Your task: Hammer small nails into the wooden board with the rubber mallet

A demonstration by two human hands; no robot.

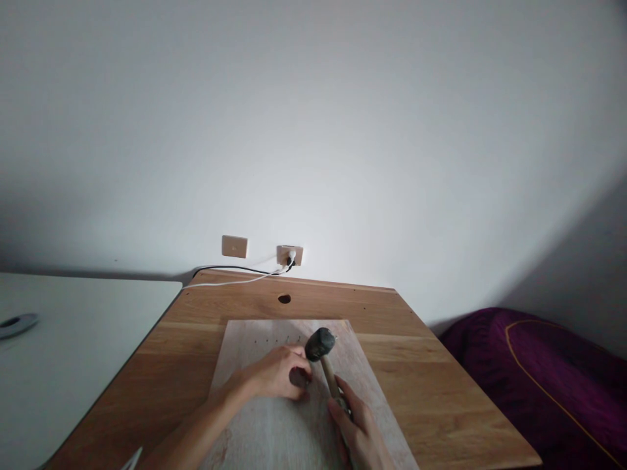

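Observation:
My right hand (pixel 360 418) is wrapped round the wooden handle of a rubber mallet (pixel 321 344). The mallet's black head is raised at the upper end of the handle, just right of my left hand (pixel 281 373). The fingers of my left hand are curled together close over a pale wooden board (pixel 255 424); whatever they pinch is too small and shaded to make out. Beyond that hand, a row of several small nails (pixel 287 340) stands in the far part of the board. My left hand hides part of the board's middle.
Under the board is a brown wooden table (pixel 416 365) with a round cable hole (pixel 284 299). A white table (pixel 88 352) adjoins it on the left, bearing a grey ring-shaped object (pixel 18 324). Cords run to a wall socket (pixel 290 255). Purple fabric (pixel 490 365) lies at right.

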